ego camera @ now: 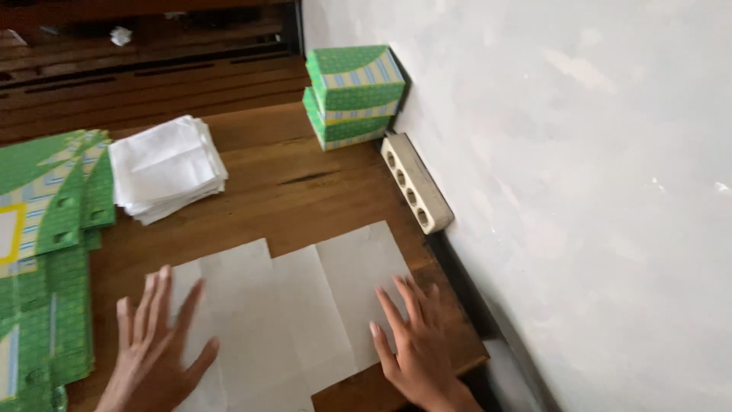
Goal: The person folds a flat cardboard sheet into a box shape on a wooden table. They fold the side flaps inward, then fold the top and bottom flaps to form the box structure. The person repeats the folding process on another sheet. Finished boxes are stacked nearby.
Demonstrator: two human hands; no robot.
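- A thin white creased paper sheet [290,305] lies flat on the brown wooden table [305,183], between both hands.
- The left hand [156,355] rests flat on its left edge, fingers spread.
- The right hand [415,343] presses its right edge, fingers open, gripping nothing.

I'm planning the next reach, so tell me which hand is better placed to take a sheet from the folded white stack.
Probably the left hand. It lies flat on the left part of the spread white paper, below the stack of folded white sheets. The right hand is nearer the wall.
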